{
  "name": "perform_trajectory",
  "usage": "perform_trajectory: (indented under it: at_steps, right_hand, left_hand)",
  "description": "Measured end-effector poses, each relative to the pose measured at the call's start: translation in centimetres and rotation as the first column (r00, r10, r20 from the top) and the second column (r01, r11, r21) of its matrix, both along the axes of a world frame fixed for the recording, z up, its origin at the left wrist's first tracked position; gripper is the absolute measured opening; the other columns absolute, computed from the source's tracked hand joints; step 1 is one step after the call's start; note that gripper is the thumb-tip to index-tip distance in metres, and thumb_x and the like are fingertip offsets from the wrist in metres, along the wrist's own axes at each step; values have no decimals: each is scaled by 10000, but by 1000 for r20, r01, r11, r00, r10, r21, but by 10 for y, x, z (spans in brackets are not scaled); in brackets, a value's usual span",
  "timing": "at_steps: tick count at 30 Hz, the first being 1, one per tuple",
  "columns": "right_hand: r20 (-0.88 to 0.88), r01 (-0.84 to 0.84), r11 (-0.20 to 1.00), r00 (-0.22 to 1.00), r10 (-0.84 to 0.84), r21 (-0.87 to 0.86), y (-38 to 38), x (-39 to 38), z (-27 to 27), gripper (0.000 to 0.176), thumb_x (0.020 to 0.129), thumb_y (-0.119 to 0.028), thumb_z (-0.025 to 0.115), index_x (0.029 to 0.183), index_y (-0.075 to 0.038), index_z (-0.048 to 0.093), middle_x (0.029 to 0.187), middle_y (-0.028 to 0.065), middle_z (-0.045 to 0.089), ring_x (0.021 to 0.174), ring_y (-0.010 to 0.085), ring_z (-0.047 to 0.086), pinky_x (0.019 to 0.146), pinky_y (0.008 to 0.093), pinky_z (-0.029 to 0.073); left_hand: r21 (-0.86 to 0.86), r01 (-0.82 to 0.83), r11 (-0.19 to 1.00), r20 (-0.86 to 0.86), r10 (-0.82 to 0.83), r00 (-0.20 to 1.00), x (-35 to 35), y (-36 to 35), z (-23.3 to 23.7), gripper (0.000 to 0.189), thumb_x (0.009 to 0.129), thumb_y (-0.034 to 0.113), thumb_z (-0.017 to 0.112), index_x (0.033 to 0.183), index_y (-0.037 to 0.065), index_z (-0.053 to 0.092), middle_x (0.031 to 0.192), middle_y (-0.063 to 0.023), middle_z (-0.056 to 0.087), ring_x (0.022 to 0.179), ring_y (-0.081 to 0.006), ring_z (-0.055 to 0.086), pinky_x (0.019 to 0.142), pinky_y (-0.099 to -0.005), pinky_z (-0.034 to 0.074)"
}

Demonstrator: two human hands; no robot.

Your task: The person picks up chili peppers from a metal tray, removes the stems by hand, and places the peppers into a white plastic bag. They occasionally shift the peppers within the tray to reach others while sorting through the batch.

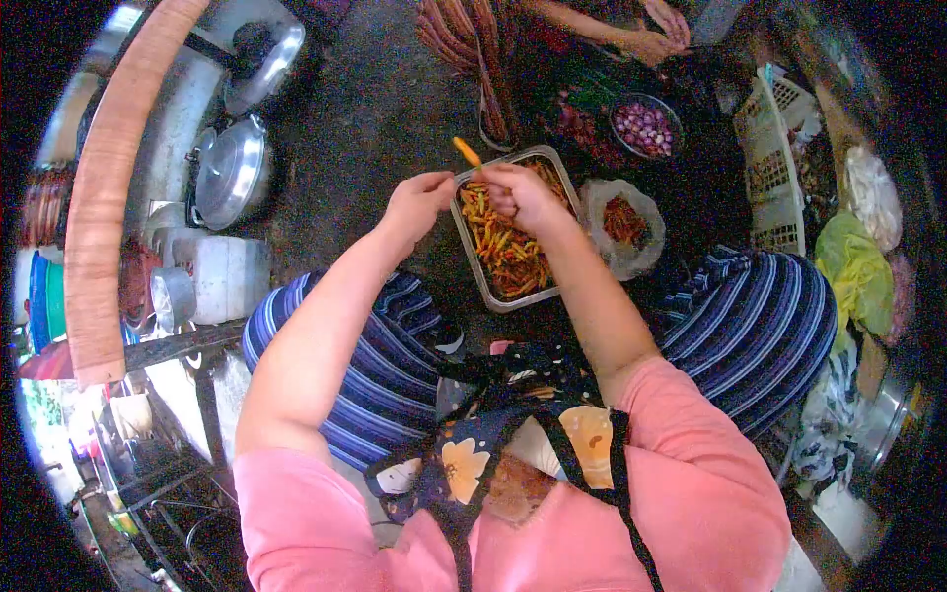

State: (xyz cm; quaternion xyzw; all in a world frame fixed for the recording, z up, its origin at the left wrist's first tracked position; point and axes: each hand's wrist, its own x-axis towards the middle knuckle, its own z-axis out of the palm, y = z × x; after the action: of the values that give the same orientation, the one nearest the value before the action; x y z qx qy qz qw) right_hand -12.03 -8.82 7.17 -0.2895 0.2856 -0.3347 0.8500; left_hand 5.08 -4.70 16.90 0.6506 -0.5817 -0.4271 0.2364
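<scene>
A rectangular metal tray point(490, 301) heaped with orange, yellow and green chili peppers point(508, 249) sits on the dark floor between my knees. My right hand point(520, 197) is over the tray's upper part, fingers closed; a slim orange piece point(467, 151), seemingly a chili pepper, sticks up from its fingertips. Just beyond the tray's left rim, my left hand point(416, 207) has its fingers drawn together in a pinch, and anything between them is too small to make out. Right of the tray lies an open clear plastic bag point(646, 252) with dark red and orange bits inside.
A bowl of peeled purple shallots point(646, 125) stands at the upper right, with reddish scraps point(584, 128) beside it. Another person's hands point(659, 37) are at the top. Lidded metal pots point(232, 173) line the left; a pale plastic crate point(774, 168) stands right.
</scene>
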Motion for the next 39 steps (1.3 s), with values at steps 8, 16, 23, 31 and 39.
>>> perform_trajectory:
  at_steps: [8,16,23,31,39]
  right_hand:
    - [-47,-30,998,999,27,-52,31,37,39,210,816,-296,588,871,-94,587,590,-63,436,464,42,344,409,214,253]
    - [-158,243,935,944,-289,-257,34,30,69,231,799,-319,621,880,-104,592,602,-66,458,468,31,351,412,206,256]
    - [-76,255,956,961,-267,-143,31,33,60,164,844,-251,553,897,-98,578,623,-70,448,441,19,315,378,185,215]
    - [134,204,977,968,-211,69,24,29,41,148,856,-193,502,922,-76,564,630,-33,470,445,44,327,377,197,231]
    - [44,315,891,937,-347,328,5,-8,9,233,840,-270,502,883,-47,552,750,65,556,638,169,538,521,283,446]
  left_hand:
    - [45,-184,982,-301,189,935,7,2,8,240,817,202,608,924,-12,636,739,-30,622,647,-89,527,588,-244,418]
    - [-252,153,956,431,-31,902,3,10,17,173,765,171,614,829,12,636,770,-155,621,718,-278,603,636,-353,459]
    - [-333,299,894,518,-91,850,1,12,17,138,745,140,603,790,13,631,786,-169,606,755,-331,589,664,-386,464]
    - [-290,458,840,570,-233,788,-7,16,18,122,723,140,609,756,25,629,776,-153,605,744,-335,580,665,-395,465]
    - [-55,518,854,384,-461,800,-21,34,6,185,641,158,704,774,48,639,701,-126,612,685,-283,600,652,-348,483]
